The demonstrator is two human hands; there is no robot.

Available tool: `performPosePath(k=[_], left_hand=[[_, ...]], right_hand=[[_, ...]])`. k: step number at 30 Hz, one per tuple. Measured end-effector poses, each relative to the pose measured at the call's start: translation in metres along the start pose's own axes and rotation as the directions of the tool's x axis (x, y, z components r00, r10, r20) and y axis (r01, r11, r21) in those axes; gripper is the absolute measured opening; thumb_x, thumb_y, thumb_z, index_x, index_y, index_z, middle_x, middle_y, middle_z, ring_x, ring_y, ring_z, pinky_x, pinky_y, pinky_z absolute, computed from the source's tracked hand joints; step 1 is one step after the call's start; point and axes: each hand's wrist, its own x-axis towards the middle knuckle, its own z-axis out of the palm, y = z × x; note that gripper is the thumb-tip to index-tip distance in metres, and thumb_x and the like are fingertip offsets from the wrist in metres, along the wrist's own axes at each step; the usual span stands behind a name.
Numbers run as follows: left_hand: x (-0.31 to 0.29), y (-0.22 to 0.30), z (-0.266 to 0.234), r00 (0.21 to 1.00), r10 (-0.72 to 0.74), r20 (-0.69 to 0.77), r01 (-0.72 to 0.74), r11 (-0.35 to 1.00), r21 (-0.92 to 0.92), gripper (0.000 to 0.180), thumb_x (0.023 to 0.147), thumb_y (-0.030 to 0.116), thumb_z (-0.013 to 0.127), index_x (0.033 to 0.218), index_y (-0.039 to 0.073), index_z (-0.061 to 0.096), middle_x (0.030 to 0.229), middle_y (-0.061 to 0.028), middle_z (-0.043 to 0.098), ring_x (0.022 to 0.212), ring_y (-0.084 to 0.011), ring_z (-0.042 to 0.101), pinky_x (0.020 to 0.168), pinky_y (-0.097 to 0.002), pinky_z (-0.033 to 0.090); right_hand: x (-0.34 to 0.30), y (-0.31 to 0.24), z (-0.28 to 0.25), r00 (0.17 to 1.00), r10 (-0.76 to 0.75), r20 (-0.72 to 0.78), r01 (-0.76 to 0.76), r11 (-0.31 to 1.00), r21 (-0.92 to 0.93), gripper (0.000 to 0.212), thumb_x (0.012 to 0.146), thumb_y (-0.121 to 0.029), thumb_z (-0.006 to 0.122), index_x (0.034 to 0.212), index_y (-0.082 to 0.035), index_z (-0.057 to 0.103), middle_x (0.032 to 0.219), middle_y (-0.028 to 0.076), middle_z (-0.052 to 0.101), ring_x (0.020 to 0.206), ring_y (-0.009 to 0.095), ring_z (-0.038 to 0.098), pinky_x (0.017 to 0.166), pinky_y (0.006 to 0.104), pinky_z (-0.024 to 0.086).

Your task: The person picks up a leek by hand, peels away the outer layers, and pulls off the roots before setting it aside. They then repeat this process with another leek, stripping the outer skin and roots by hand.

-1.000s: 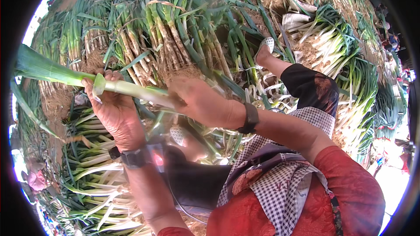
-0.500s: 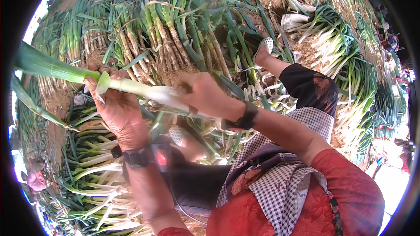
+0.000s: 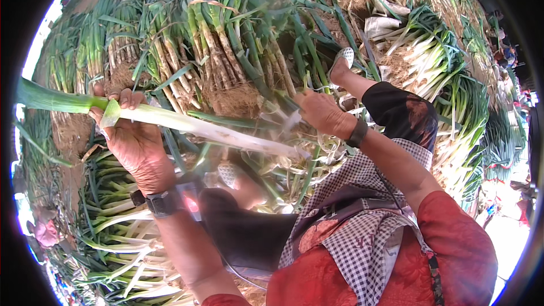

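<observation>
A long leek [image 3: 209,130] lies slantwise across the view, its green top at the far left and its bare white shaft reaching toward the middle. My left hand [image 3: 133,136] is closed around it where green turns to white, palm up; a short torn flap of leaf [image 3: 111,114] sticks out by the fingers. My right hand [image 3: 326,114] is off the leek, beyond the shaft's white end, with fingers curled in. A blurred pale strip [image 3: 290,122] shows just left of the right fingers; whether they hold it is unclear.
Tied bundles of unpeeled leeks [image 3: 218,62] with soil on their roots stand ahead. Cleaned white leeks [image 3: 133,238] are piled at my left, and another pile [image 3: 430,68] lies at the right. Peeled scraps [image 3: 277,175] litter the ground between my feet.
My right hand has pulled away from the leek's white end, up and to the right. The shaft's lower end now shows bare. My left hand has shifted slightly left and still grips the leek.
</observation>
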Motion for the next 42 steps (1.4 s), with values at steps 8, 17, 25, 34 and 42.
performPosePath(k=[8, 17, 25, 34, 42], left_hand=[[-0.01, -0.017, 0.002, 0.96, 0.12, -0.252, -0.061, 0.972, 0.228, 0.039, 0.094, 0.028, 0.06, 0.126, 0.007, 0.053, 0.087, -0.0064, 0.058, 0.079, -0.0184, 0.054, 0.078, -0.0322, 0.047], [-0.011, -0.019, 0.001, 0.957, 0.098, -0.271, -0.048, 0.981, 0.187, 0.035, 0.092, 0.028, 0.062, 0.12, 0.008, 0.056, 0.087, -0.0062, 0.059, 0.079, -0.0181, 0.054, 0.079, -0.0326, 0.047], [-0.018, 0.005, -0.01, 0.946, 0.158, -0.283, -0.08, 0.959, 0.27, 0.037, 0.093, 0.033, 0.06, 0.122, 0.01, 0.055, 0.088, -0.0079, 0.061, 0.079, -0.0201, 0.058, 0.076, -0.0331, 0.051], [0.001, 0.023, -0.044, 0.799, 0.304, -0.519, -0.094, 0.915, 0.392, 0.041, 0.089, 0.04, 0.063, 0.109, 0.004, 0.059, 0.095, -0.0153, 0.065, 0.087, -0.0251, 0.061, 0.086, -0.0393, 0.05], [-0.002, 0.01, -0.026, 0.878, 0.456, -0.145, -0.006, 0.313, 0.95, 0.04, 0.096, 0.038, 0.053, 0.107, -0.001, 0.055, 0.102, -0.0126, 0.059, 0.097, -0.0263, 0.056, 0.093, -0.0455, 0.046]], right_hand=[[0.0, -0.118, 0.019, 0.909, -0.341, -0.239, 0.293, 0.931, -0.216, 0.024, 0.084, -0.02, 0.063, 0.099, -0.002, 0.057, 0.082, 0.011, 0.06, 0.069, 0.028, 0.062, 0.058, 0.0374, 0.05], [0.009, -0.113, 0.022, 0.85, -0.421, -0.317, 0.372, 0.906, -0.205, 0.015, 0.081, -0.012, 0.063, 0.091, -0.005, 0.054, 0.073, 0.009, 0.056, 0.06, 0.027, 0.06, 0.051, 0.0367, 0.047], [0.011, -0.065, 0.024, 0.936, 0.317, 0.153, -0.148, -0.039, 0.988, 0.017, 0.089, -0.02, 0.064, 0.085, -0.005, 0.056, 0.062, -0.001, 0.053, 0.054, 0.007, 0.05, 0.047, 0.0201, 0.04], [-0.013, 0.135, 0.015, 0.639, 0.766, 0.069, 0.268, -0.306, 0.914, 0.007, 0.094, -0.013, 0.055, 0.09, -0.007, 0.054, 0.069, -0.002, 0.049, 0.058, 0.007, 0.048, 0.05, 0.0192, 0.043], [-0.055, 0.262, -0.044, 0.841, -0.027, -0.54, 0.134, 0.978, 0.161, 0.01, 0.088, -0.009, 0.057, 0.097, -0.004, 0.058, 0.073, 0.004, 0.058, 0.062, 0.013, 0.057, 0.057, 0.0254, 0.049]])
